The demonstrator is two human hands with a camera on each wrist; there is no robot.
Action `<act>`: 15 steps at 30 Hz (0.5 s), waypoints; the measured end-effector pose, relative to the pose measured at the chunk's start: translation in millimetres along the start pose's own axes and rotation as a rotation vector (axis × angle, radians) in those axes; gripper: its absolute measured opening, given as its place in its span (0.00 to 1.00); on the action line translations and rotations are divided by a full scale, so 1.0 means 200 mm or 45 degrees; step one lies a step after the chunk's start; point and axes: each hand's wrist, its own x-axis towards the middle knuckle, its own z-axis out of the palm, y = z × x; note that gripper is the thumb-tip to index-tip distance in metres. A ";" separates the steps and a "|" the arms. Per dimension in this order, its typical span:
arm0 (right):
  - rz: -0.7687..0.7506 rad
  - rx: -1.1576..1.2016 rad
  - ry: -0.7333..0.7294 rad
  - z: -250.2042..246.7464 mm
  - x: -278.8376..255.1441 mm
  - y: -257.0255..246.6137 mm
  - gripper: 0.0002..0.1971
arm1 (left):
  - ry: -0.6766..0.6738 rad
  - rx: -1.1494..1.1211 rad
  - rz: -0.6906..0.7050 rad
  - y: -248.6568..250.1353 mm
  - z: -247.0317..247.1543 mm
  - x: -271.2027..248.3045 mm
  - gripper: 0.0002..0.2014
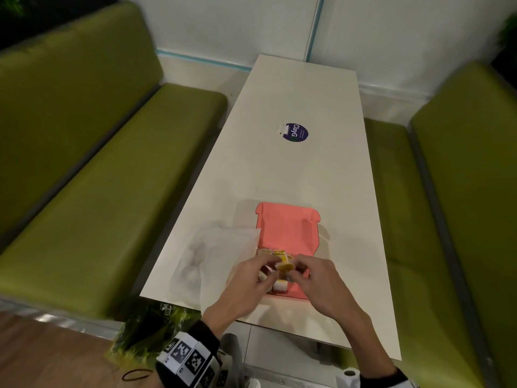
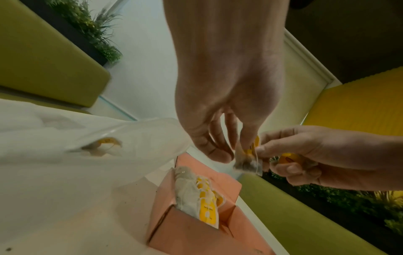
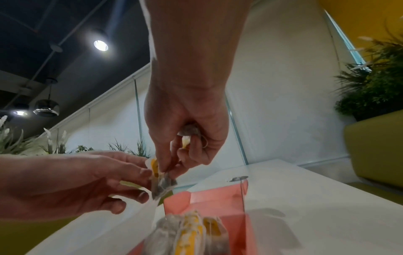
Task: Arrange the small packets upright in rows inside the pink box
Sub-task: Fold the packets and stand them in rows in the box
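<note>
left hand (image 2: 220, 96) pinching a small packet (image 2: 248, 163) by thumb and fingertips, held just above the pink box (image 2: 196, 239); right hand (image 2: 316, 155) meeting it from the side, thumb and forefinger pinching the same packet, lower fingers curled round a second packet (image 2: 290, 158) with a yellow tag; both hands close together over the near end of the box, fingertips nearly touching; directly below them, a row of packets (image 2: 196, 195) standing upright against the box's near-left wall, yellow labels facing inward; box lid (image 1: 288, 225) open and leaning away beyond the hands; beside the left hand, a clear plastic bag (image 1: 212, 256) lying on the white table (image 1: 302, 175), overlapping the box's left edge, one more packet (image 2: 104, 143) visible inside it; farther off past the hands, a round blue sticker (image 1: 295, 132) on the tabletop
</note>
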 end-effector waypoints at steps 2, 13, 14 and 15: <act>0.075 -0.088 -0.075 0.04 0.00 0.08 0.04 | -0.006 0.145 0.038 -0.02 0.00 -0.02 0.12; 0.285 -0.185 -0.224 0.26 0.14 0.15 0.06 | -0.251 0.812 0.011 -0.06 0.10 -0.09 0.15; 0.299 -0.156 -0.198 0.28 0.14 0.16 0.09 | -0.253 0.839 0.016 -0.06 0.10 -0.09 0.15; 0.319 -0.128 -0.164 0.28 0.14 0.16 0.11 | -0.260 0.858 0.019 -0.06 0.10 -0.09 0.15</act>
